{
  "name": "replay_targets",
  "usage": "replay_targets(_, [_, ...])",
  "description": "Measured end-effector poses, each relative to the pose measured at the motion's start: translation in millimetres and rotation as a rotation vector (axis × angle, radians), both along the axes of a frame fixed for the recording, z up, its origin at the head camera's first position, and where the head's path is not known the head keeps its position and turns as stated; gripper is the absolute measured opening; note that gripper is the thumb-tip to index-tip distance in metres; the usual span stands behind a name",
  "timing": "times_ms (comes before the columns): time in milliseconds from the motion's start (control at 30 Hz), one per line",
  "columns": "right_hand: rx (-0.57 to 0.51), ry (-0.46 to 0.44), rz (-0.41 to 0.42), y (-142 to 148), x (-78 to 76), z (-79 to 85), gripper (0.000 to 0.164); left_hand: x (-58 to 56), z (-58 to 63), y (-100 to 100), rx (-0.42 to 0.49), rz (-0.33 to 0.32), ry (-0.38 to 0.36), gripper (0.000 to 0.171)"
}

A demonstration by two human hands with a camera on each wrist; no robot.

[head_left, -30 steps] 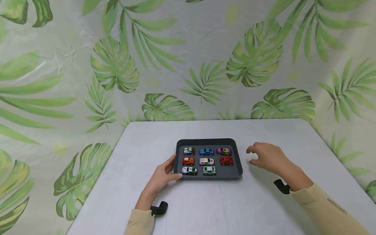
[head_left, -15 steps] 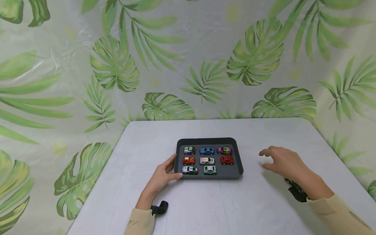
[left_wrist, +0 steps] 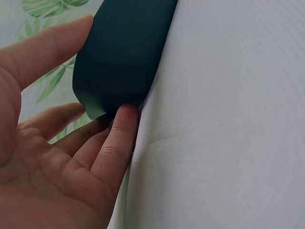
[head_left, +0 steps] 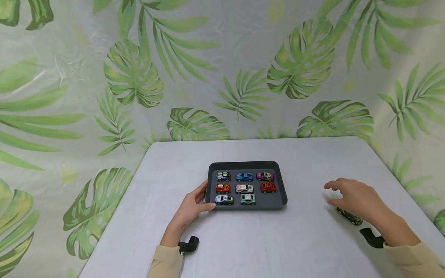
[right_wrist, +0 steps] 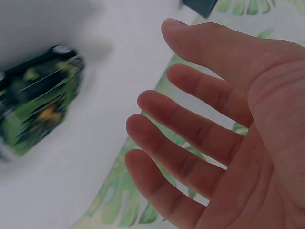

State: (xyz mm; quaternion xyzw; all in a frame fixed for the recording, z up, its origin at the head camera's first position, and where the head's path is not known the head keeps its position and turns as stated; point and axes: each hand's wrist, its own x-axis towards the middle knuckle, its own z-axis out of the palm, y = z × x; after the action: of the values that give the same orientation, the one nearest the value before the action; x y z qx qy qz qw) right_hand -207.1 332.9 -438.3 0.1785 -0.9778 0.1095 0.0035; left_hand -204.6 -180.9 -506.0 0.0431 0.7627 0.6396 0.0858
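Observation:
A dark grey tray [head_left: 267, 206] lies on the white table with several small toy cars in it, in rows. At its front left corner my left hand [head_left: 189, 208] holds the tray, thumb at the front edge and fingers along the left side. The left wrist view shows the fingers [left_wrist: 116, 143] against the dark tray wall [left_wrist: 124, 52]. My right hand [head_left: 358, 199] hovers at the right, fingers apart and holding nothing. Close by it on the table is a green and black toy car [head_left: 349, 217], blurred in the right wrist view as a green car [right_wrist: 43, 98].
Among the tray's cars are a blue car [head_left: 244, 177], a purple car [head_left: 265, 177] and a pale green car [head_left: 248, 199] in the front row. A leaf-patterned cloth [head_left: 243, 69] hangs behind the white table [head_left: 271, 243].
My right hand has moved right and toward me, away from the tray. The green toy car has come into sight beside it. My left hand stays at the tray.

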Motion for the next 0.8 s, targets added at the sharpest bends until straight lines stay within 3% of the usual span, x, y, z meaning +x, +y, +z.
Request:
replay_targets(333, [-0.009,-0.094,-0.063,28.9,11.7,-6.4,0.049,0.7,0.0,-0.1,-0.002,0.002,-0.006,0.093])
replay_targets(533, [-0.004,-0.112,-0.081,35.2,20.4,-12.9,0.056,0.7,5.9,1.0,-0.011,-0.003,0.001,0.092])
replay_targets(800, [0.006,-0.149,-0.102,40.2,22.4,-25.5,0.061,0.1,-1.0,-1.7,-0.006,0.002,-0.007,0.093])
